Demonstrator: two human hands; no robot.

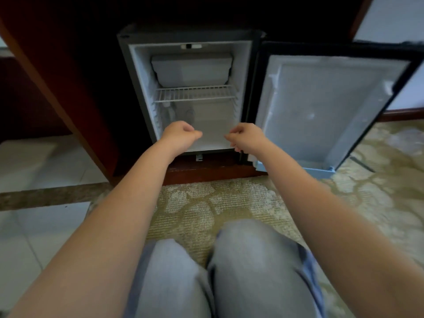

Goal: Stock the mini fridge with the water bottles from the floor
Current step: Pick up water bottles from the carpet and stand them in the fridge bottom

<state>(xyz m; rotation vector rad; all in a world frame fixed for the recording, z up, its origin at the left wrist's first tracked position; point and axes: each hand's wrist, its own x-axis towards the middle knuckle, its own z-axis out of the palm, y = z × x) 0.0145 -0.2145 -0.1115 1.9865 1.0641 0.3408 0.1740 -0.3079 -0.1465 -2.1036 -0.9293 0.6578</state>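
The mini fridge [137,72] stands open in a dark wooden cabinet, its door [321,106] swung out to the right. A wire shelf [195,94] crosses the middle, under a small freezer box [191,68]. Two blurred clear bottles [171,112] [190,114] seem to stand at the back left below the shelf. My left hand [181,134] and my right hand [246,137] hover side by side at the fridge's lower opening, fingers curled in, nothing held. I see no bottles on the floor.
My knees in grey trousers [206,271] rest on a patterned beige carpet [206,203]. White floor tiles [34,226] lie to the left. The door's lower shelf [298,172] juts out low on the right.
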